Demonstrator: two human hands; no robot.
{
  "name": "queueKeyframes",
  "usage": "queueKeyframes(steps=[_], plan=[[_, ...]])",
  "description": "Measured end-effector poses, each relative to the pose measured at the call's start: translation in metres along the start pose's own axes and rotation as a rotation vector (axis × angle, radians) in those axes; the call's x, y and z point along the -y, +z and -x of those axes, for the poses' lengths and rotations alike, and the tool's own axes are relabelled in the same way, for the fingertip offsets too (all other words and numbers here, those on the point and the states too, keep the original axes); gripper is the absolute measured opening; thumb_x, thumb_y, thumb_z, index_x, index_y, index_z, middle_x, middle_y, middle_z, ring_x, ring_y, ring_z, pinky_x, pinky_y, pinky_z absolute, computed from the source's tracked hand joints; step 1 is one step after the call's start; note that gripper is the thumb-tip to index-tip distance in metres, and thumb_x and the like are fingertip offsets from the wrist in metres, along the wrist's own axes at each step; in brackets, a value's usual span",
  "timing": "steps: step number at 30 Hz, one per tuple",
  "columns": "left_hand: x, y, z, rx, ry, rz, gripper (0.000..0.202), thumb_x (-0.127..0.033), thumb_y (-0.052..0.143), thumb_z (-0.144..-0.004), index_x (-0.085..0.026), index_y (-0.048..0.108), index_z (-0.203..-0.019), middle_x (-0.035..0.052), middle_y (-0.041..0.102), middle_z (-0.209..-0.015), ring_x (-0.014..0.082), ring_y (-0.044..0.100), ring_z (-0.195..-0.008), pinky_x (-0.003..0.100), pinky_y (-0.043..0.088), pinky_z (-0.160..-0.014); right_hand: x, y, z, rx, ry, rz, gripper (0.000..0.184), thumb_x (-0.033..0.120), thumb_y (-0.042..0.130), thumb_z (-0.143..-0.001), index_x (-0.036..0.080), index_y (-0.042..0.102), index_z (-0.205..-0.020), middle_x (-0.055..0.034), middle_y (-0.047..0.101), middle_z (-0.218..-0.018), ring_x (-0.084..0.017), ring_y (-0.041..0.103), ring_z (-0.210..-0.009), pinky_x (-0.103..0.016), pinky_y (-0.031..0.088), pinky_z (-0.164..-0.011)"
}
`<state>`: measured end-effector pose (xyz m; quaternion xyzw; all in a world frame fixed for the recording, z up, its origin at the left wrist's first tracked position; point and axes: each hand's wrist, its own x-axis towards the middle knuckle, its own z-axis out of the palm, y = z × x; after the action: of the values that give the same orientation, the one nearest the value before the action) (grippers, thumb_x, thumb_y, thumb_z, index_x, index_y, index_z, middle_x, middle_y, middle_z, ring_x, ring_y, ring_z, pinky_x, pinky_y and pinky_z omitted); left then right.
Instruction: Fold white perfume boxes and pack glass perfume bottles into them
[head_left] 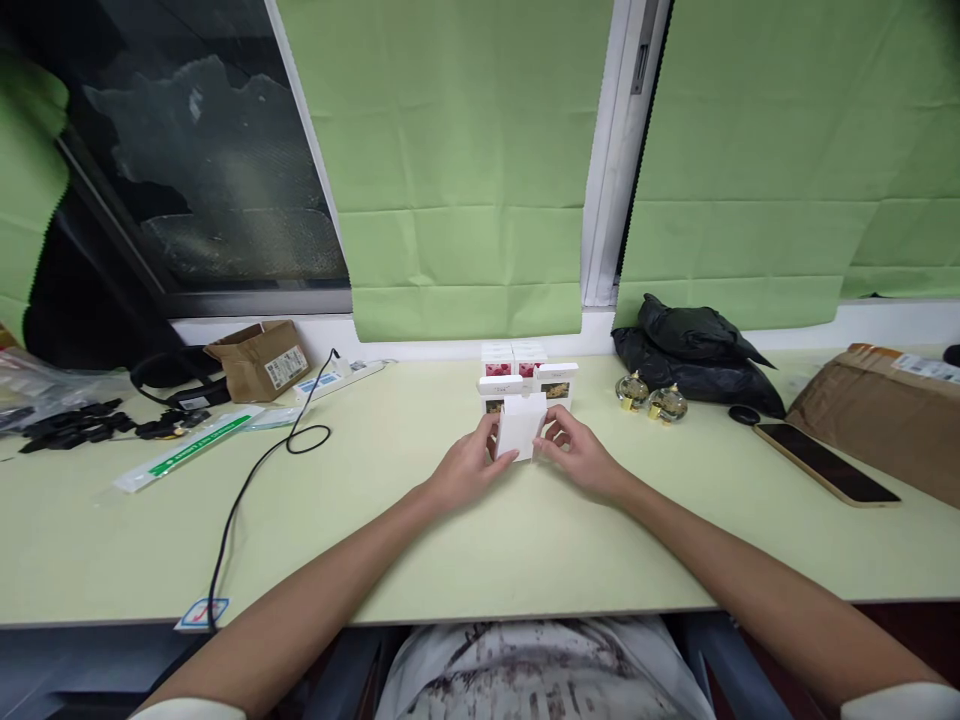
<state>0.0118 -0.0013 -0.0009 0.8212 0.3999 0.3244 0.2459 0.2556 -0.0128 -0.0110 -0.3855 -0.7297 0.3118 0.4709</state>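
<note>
A small white box (pixel 520 428) stands upright between my hands, its plain side facing me. My left hand (pixel 471 462) grips its left edge, with the thumb across the front and the fingers partly hidden behind. On the other edge, my right hand (pixel 576 452) pinches the box near its lower right side. Just behind it are two more white boxes with dark printed fronts, a left one (pixel 500 385) and a right one (pixel 556 386). Farther back, by the wall, sit several white boxes with pink-red prints (pixel 513 358).
Two round glass bottles with gold caps (pixel 651 398) stand at right, before black plastic bags (pixel 694 355). A phone (pixel 825 463) lies near a brown parcel (pixel 885 415). On the left are an open carton (pixel 259 360), a power strip (pixel 341 378) and a looping black cable (pixel 247 480).
</note>
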Motion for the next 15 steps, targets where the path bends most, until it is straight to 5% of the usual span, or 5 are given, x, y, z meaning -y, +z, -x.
queueKeyframes(steps=[9,15], plan=[[-0.001,0.001,-0.001,-0.005,-0.014,-0.076,0.04,-0.045,0.061,-0.097,-0.028,0.051,-0.132,0.0016,0.071,-0.105,0.0185,0.065,-0.075,0.029,0.046,-0.063,0.0,-0.004,-0.002,-0.027,-0.011,-0.092,0.039,0.05,0.072,-0.092,0.023,0.064,-0.119,-0.0036,0.068,-0.103,-0.02,0.061,-0.085,-0.033,0.053,-0.075],[0.008,0.001,-0.006,-0.077,-0.013,0.035,0.04,-0.045,0.061,-0.097,-0.025,0.052,-0.13,0.0046,0.07,-0.108,0.0192,0.065,-0.083,0.029,0.049,-0.067,-0.001,-0.002,-0.001,0.01,-0.014,-0.25,0.043,0.053,0.046,-0.106,0.025,0.062,-0.135,-0.0072,0.068,-0.11,-0.021,0.068,-0.09,-0.04,0.059,-0.085]])
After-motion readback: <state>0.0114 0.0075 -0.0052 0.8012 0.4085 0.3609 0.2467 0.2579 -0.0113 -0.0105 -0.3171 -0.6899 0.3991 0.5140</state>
